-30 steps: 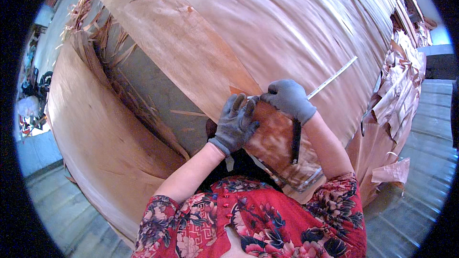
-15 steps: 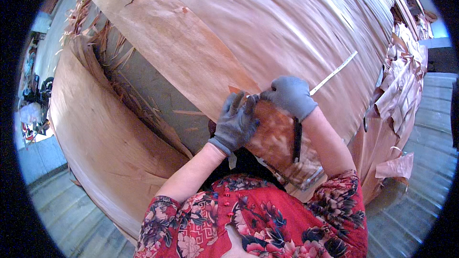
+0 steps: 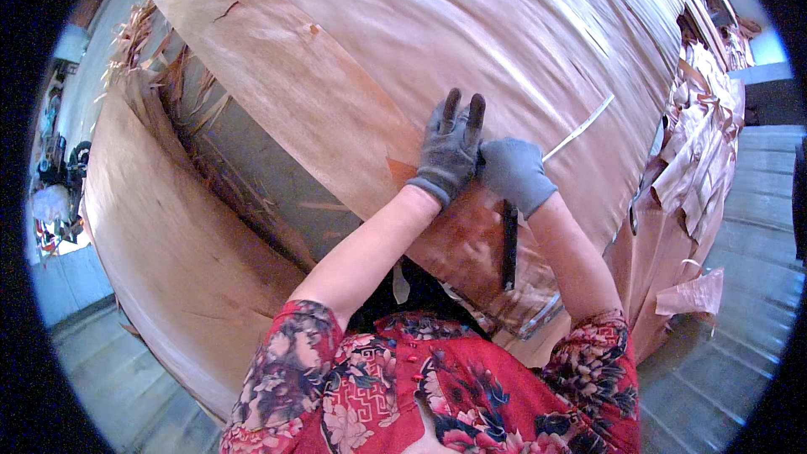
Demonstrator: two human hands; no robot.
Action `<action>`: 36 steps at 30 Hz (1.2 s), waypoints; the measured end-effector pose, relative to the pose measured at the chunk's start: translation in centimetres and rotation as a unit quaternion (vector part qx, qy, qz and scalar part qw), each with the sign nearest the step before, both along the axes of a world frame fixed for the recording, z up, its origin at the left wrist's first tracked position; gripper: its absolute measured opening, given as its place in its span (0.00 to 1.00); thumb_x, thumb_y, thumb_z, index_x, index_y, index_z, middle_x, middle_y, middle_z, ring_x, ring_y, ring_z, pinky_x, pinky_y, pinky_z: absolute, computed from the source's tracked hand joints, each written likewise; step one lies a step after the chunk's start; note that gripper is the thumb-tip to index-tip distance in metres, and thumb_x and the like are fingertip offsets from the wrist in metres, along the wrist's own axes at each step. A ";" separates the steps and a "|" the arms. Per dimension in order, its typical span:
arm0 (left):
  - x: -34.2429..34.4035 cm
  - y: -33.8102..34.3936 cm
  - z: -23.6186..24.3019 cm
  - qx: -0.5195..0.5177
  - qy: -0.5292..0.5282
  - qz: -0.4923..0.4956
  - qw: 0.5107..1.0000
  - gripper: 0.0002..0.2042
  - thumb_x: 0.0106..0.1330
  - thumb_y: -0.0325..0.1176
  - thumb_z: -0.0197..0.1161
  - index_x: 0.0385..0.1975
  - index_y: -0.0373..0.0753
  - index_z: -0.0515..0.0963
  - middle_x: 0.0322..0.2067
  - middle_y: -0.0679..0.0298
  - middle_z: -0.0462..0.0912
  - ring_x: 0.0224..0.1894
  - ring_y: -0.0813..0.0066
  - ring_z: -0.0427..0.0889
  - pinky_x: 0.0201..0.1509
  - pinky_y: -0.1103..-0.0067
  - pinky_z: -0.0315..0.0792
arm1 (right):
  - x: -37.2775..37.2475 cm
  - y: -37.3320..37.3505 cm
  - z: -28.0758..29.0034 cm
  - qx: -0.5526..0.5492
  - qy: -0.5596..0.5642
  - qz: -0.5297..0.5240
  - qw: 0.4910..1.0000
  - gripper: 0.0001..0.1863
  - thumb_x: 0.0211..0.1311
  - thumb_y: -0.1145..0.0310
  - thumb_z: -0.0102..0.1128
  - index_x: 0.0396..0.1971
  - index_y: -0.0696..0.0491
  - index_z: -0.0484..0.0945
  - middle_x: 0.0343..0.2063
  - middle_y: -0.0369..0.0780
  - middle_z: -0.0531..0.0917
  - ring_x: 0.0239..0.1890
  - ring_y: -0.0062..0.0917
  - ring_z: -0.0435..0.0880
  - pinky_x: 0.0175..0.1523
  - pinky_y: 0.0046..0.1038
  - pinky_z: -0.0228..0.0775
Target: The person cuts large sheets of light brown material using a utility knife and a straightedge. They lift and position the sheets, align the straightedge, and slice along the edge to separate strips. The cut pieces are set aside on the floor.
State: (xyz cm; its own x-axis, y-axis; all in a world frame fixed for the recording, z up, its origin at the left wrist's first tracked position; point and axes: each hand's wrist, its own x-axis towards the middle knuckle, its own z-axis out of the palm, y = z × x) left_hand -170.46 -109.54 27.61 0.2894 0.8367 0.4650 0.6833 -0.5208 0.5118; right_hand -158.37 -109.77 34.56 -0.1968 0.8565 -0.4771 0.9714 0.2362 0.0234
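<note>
Wood veneer sheets [image 3: 504, 50] spread out in front of me, with a long narrower veneer strip [image 3: 277, 76] lying diagonally across them. My left hand [image 3: 450, 147], in a grey glove with dark fingertips, rests on the veneer with its fingers stretched out. Close beside it is my right hand [image 3: 514, 172], also gloved and closed. A straight black tool handle [image 3: 509, 248] sticks out below the right hand; its other end is hidden in the grip. From behind that hand a thin white strip [image 3: 580, 128] runs up and to the right. An orange veneer piece [image 3: 400, 170] shows beside my left wrist.
A curved veneer stack [image 3: 168, 219] rises at the left, with splintered scraps [image 3: 134, 38] behind it. Torn veneer sheets [image 3: 702, 143] hang at the right edge. Ridged flooring [image 3: 756, 227] extends on the right, and clutter [image 3: 59, 176] stands far left.
My left hand has moved up and right, from pinching near the right hand to lying with fingers stretched out. The right hand stays about where it was, with the black handle below it.
</note>
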 end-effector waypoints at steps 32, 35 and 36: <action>-13.2 -4.7 -0.8 -0.097 -0.054 0.201 0.973 0.49 0.49 0.54 0.63 0.63 0.35 0.41 0.62 0.45 0.48 0.65 0.39 0.39 0.64 0.57 0.43 | -9.3 1.7 -0.7 0.035 0.124 0.059 0.990 0.19 0.49 0.47 0.56 0.19 0.50 0.79 0.19 0.44 0.78 0.25 0.39 0.79 0.31 0.37 0.69; -13.0 -4.7 -0.8 -0.073 -0.041 0.178 0.980 0.52 0.49 0.54 0.63 0.64 0.36 0.36 0.62 0.52 0.51 0.65 0.40 0.40 0.64 0.56 0.43 | -8.5 2.2 -0.3 0.000 0.168 0.055 0.984 0.21 0.48 0.46 0.56 0.18 0.50 0.79 0.17 0.44 0.78 0.24 0.39 0.78 0.30 0.36 0.68; -13.2 -4.9 -1.4 -0.049 -0.037 0.165 0.984 0.52 0.49 0.54 0.63 0.64 0.37 0.35 0.63 0.54 0.52 0.65 0.40 0.41 0.64 0.56 0.43 | -8.5 2.3 -0.2 -0.007 0.174 0.059 0.983 0.21 0.48 0.45 0.56 0.17 0.50 0.79 0.17 0.44 0.78 0.23 0.38 0.78 0.30 0.36 0.68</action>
